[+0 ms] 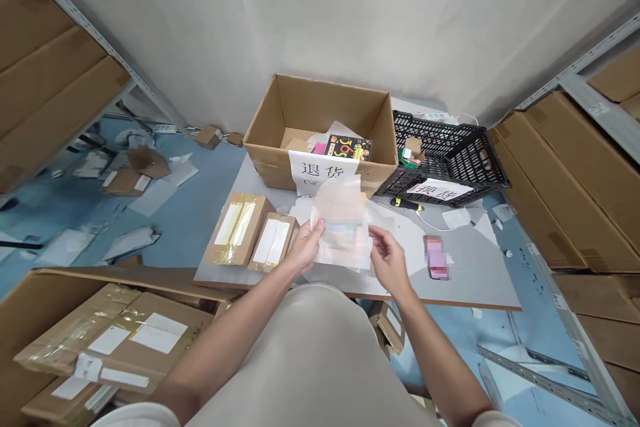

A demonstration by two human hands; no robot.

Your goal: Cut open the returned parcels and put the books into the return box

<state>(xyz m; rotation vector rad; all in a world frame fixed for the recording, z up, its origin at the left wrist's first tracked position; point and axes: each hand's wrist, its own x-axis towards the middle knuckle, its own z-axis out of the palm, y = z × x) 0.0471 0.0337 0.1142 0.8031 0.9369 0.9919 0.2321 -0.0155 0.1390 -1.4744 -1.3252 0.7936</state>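
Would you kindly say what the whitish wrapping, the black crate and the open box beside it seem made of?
Wrapping: thin, matte, translucent plastic or paper, since colours show faintly through.
Crate: probably satin moulded plastic, judging by its regular lattice.
Box: likely matte brown cardboard, given its thin walls.

Translucent wrapper (pixel 343 237), matt cardboard box (pixel 273 170)

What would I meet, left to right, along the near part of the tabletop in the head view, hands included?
Larger taped box → smaller taped box → left hand → translucent packet → right hand → pink, blurred phone-like item.
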